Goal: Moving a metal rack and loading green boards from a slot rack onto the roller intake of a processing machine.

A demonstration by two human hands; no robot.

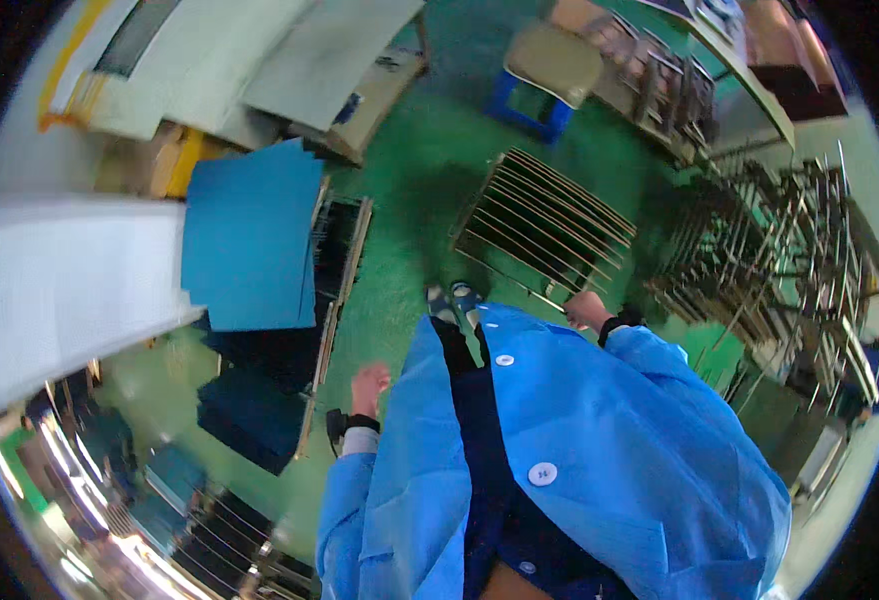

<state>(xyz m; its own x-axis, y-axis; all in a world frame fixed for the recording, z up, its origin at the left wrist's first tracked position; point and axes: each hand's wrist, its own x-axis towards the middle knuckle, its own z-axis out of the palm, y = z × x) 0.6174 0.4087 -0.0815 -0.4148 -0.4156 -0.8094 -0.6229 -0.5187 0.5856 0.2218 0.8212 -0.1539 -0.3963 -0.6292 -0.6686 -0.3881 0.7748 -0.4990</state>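
Arms [344, 500] apart, right fingers [574, 311] curled

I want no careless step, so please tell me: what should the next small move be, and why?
Probably bring the left grip to the left end of the rack. It looks empty and is apart from the rack, while the right grip seems closed on a rod at the rack's near side. A second hold would likely steady it.

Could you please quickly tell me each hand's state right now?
Left hand: nothing visible in it; open or closed cannot be told.
Right hand: closed, apparently holding the end of a metal rod.
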